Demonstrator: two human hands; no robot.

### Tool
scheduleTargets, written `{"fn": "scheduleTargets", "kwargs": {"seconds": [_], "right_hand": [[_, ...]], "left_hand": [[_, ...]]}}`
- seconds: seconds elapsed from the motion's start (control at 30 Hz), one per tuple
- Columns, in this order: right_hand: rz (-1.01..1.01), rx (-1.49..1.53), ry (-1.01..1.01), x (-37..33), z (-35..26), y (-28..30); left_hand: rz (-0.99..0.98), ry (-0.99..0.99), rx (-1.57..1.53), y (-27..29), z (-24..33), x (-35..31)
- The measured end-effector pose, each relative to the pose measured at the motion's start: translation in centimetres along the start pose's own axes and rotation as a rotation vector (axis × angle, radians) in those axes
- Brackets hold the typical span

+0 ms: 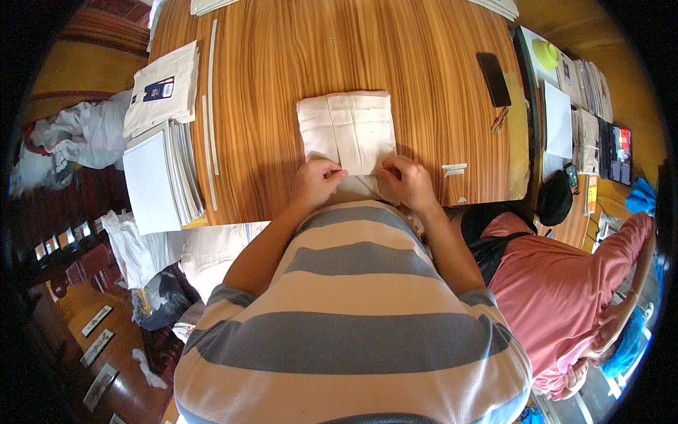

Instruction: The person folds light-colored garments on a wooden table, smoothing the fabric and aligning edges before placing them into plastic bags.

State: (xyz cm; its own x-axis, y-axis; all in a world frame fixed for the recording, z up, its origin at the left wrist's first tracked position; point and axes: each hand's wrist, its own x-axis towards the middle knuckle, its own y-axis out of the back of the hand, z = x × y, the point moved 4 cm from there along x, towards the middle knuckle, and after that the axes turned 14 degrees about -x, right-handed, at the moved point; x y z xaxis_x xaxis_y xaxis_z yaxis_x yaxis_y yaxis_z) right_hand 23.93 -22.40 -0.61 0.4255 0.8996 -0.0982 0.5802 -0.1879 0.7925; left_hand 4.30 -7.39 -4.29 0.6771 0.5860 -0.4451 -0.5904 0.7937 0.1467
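Cream fabric lies in front of you as a neatly folded cloth [346, 131], roughly square, on the wood-grain table [261, 63] at the edge nearest your body. A crease runs down its middle, and its far edge lies flat and almost straight. Your left hand [320, 182] pinches the near edge at the left, thumb against curled fingers. Your right hand [408, 181] does likewise at the near right corner, its fingers bent inward. Between your two hands, a further part of the fabric shows beyond that edge, close against your striped shirt [353, 297]; how it is folded there you cannot tell from this view.

To your left, a stack of white sheets [152, 187] sits by the table's edge, and just beyond it is a folded cream garment [173, 71] bearing a dark blue tag [158, 90]. Pale strips [213, 106] run along the tabletop beside them. To your right, a black phone [493, 79] lies well apart from the cloth, with small thread snips [500, 120] just on its near side. Nearer you on that side is a co-worker in a salmon-pink shirt [551, 297].
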Motion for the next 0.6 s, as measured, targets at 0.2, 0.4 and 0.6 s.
{"fn": "scheduleTargets", "kwargs": {"seconds": [0.2,0.4,0.6], "right_hand": [[-0.031,-0.075,0.050,0.0,0.6,0.5],[-0.107,-0.008,-0.005,-0.1,1.5,-0.6],[-0.016,0.067,-0.106,-0.6,3.0,0.9]], "left_hand": [[0.115,-0.260,0.197,0.5,-0.2,-0.7],[-0.018,-0.031,0.074,-0.6,2.0,-0.5],[0.317,-0.246,0.087,4.2,3.0,-3.1]]}}
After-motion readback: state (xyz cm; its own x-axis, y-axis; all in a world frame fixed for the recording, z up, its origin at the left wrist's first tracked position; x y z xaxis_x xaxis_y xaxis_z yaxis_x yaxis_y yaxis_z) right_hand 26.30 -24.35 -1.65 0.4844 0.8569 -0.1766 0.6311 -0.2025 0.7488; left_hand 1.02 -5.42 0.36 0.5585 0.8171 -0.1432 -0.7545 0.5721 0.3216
